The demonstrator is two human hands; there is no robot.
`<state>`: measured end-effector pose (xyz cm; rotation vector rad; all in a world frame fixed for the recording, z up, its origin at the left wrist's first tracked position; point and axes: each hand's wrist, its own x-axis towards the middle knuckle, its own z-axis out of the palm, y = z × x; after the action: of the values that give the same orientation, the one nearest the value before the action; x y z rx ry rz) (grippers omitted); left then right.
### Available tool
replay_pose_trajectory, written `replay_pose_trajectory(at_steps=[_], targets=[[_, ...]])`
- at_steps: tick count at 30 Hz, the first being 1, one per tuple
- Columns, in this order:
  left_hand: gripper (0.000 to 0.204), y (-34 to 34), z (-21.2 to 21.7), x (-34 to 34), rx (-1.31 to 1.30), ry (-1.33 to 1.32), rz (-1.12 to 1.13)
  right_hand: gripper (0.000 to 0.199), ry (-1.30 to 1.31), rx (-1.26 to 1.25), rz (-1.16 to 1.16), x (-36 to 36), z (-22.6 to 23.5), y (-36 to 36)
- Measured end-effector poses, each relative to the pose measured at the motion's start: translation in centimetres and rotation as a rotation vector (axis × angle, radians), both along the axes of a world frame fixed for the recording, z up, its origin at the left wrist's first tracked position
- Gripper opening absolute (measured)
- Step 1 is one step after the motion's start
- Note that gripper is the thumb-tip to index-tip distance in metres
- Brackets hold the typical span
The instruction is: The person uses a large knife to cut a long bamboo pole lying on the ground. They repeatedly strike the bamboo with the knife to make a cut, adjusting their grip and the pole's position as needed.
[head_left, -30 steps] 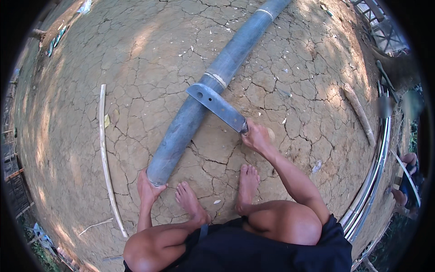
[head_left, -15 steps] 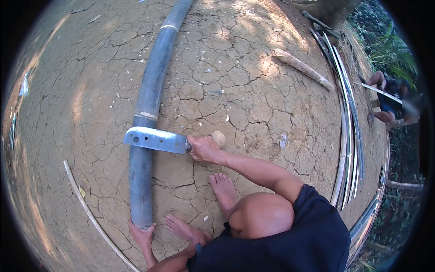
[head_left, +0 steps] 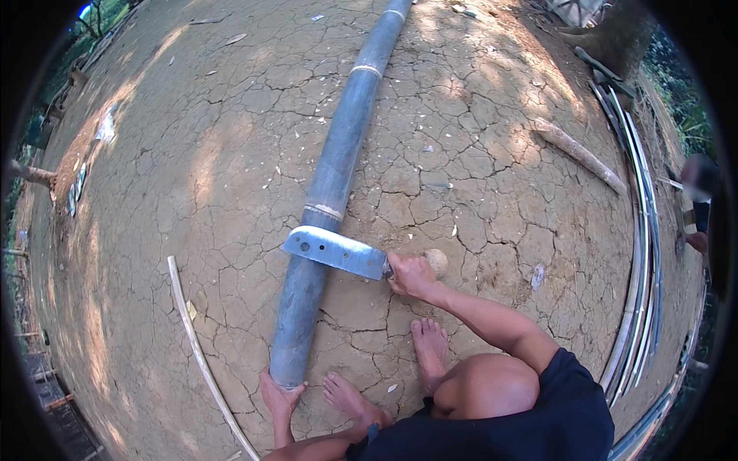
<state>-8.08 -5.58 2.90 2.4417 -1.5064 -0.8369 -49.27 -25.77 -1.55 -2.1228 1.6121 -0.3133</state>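
Note:
A thick, dark grey-green bamboo pole (head_left: 338,146) with pale joint rings lies on the ground, running away from me. My left hand (head_left: 280,396) grips its near end, thumb on the right side and some fingers hidden beneath. My right hand (head_left: 413,275) is closed around the handle of a cleaver (head_left: 338,253). The broad, silvery blade has several holes and lies crosswise over the pole, just on my side of a joint ring. Just past that fist shows a round tan knob (head_left: 436,263); I cannot tell whether it belongs to the handle.
Dry, cracked earth (head_left: 231,169) surrounds my bare feet. A thin curved strip (head_left: 201,349) lies left of the pole. On the right are a short log (head_left: 580,154) and a bundle of long split strips (head_left: 642,253). Another person (head_left: 698,192) is at the far right edge.
The view has turned left, so the pole, hands and ground all appear farther right. Both hands keep their holds, and the blade stays across the pole near the same ring.

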Motion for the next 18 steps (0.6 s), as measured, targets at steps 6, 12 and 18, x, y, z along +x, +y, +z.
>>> replay_pose_trajectory(at_steps=[6,12,18], targets=[[0.099,-0.9,0.4,-0.2,-0.003,0.001,-0.006,0.033,0.014,0.009,-0.012,0.0,-0.3,-0.7],[0.096,0.2,-0.6,0.3,-0.036,0.032,-0.003,0.035,0.053,0.024,0.002,-0.1,-0.5,-0.3],[0.099,0.8,-0.6,1.4,-0.067,-0.011,-0.036,0.035,0.100,-0.036,-0.025,0.6,-0.3,0.5]])
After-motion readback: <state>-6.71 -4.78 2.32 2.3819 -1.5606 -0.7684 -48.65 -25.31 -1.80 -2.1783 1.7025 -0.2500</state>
